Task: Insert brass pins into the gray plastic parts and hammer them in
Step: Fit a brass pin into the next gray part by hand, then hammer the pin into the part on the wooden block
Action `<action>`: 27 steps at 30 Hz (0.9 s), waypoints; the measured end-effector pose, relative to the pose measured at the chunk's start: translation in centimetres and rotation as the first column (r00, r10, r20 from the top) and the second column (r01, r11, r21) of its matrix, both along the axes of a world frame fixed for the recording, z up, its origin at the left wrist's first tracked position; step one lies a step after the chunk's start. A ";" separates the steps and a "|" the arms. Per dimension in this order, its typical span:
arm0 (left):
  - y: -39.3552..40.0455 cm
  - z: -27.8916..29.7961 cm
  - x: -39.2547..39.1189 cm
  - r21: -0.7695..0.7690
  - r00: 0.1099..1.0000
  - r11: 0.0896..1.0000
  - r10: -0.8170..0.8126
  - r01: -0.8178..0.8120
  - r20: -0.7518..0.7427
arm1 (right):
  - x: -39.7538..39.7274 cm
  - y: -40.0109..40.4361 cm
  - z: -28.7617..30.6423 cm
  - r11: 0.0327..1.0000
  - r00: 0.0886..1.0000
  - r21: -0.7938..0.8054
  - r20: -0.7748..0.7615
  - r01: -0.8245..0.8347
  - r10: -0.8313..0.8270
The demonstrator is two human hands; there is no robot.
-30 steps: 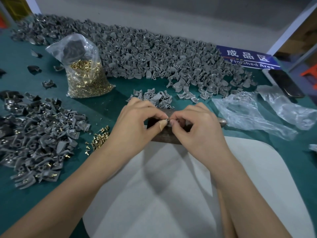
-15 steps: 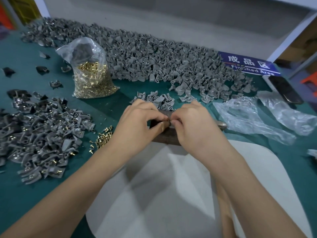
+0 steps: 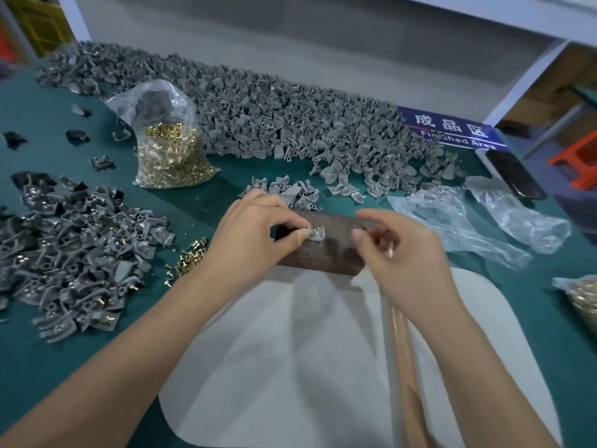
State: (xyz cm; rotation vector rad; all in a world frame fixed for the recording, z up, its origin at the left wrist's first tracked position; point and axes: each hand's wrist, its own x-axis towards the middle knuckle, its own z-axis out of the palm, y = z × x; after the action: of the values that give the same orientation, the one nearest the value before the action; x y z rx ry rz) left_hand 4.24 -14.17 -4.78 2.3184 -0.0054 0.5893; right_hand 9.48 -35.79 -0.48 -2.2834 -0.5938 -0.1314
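— What changed in the last second?

— The right hand (image 3: 407,253) has pulled away from the gray part (image 3: 315,235); its grip is loose, blurred, holding nothing I can make out. The brass pin (image 3: 317,231) now stands in the part.

— And the left hand (image 3: 255,234)?

— Thumb and forefinger are still pinched on the part, steadying it on the wooden block (image 3: 326,250) on the table (image 3: 210,202).

— So insertion is done?

— Likely. Hammering comes next; a wooden handle (image 3: 405,344) lies under the right wrist.
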 end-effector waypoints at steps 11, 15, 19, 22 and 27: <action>-0.2 0.0 -0.1 0.039 0.999 0.999 0.028 -0.027 -0.018 | -2.8 -5.1 -1.8 0.835 0.908 -0.529 -0.258 0.153 -0.329; -0.3 0.0 -0.3 0.032 0.999 0.999 0.041 -0.040 -0.028 | -3.0 -5.1 -0.2 0.871 0.687 0.197 -0.699 0.449 -0.197; -0.4 0.0 -0.3 0.020 0.999 0.999 0.042 -0.042 -0.013 | -5.1 -4.8 1.4 0.766 0.602 0.509 -0.772 0.392 0.205; -0.5 -0.1 -0.3 0.000 0.999 0.999 0.042 -0.042 -0.021 | -6.5 -4.0 2.1 0.832 0.533 0.486 -0.794 0.268 0.292; -0.4 -0.3 -0.3 0.034 0.999 0.998 0.051 -0.050 -0.012 | -7.7 -2.1 2.6 0.851 0.573 0.484 -0.764 0.204 0.297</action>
State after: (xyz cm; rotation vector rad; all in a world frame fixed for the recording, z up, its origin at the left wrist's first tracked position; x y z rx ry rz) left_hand 3.97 -14.58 -5.08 2.3606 0.0497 0.6043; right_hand 1.78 -37.88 2.14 -1.5070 -0.0719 0.7116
